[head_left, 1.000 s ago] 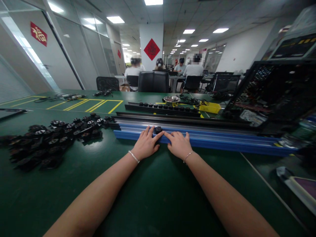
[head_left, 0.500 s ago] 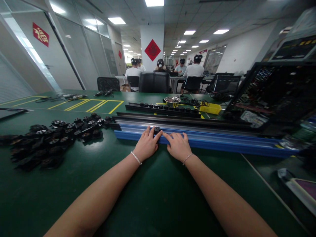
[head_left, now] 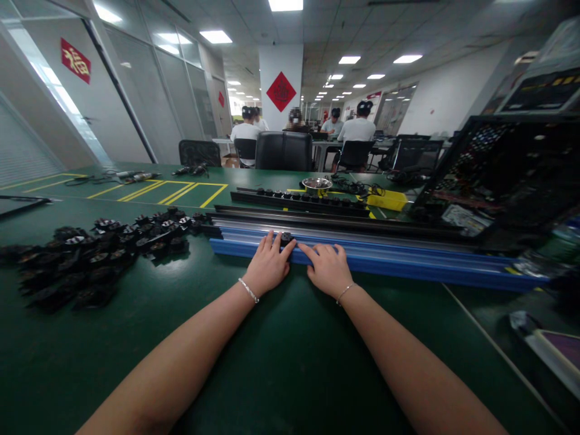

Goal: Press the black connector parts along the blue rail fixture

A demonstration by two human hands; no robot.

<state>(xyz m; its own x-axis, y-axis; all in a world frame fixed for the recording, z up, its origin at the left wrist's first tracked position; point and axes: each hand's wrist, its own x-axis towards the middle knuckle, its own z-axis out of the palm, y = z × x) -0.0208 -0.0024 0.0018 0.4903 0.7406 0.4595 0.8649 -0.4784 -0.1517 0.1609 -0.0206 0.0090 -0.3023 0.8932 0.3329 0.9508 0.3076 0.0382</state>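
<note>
A long blue rail (head_left: pixel 408 263) lies across the green table (head_left: pixel 281 362) in front of me. My left hand (head_left: pixel 268 266) rests palm down on its near edge, fingers spread. A small black part (head_left: pixel 286 238) sits on the rail, between that hand's fingertips and the forefinger of my right hand (head_left: pixel 327 268). My right hand also lies flat on the rail, fingers extended toward the part. Whether either hand grips the part is not visible. Each wrist wears a thin bracelet.
A heap of several black parts (head_left: pixel 90 254) lies at the left. Behind the blue rail lie black rails (head_left: pixel 317 217), one carrying black parts (head_left: pixel 299 198). A metal bowl (head_left: pixel 316 183) and yellow tray (head_left: pixel 386 199) stand farther back, a black mesh case (head_left: pixel 498 169) at right. People sit at distant desks.
Both hands stay on the rail at the black part. The view has shifted slightly, with the hands a little higher in the picture.
</note>
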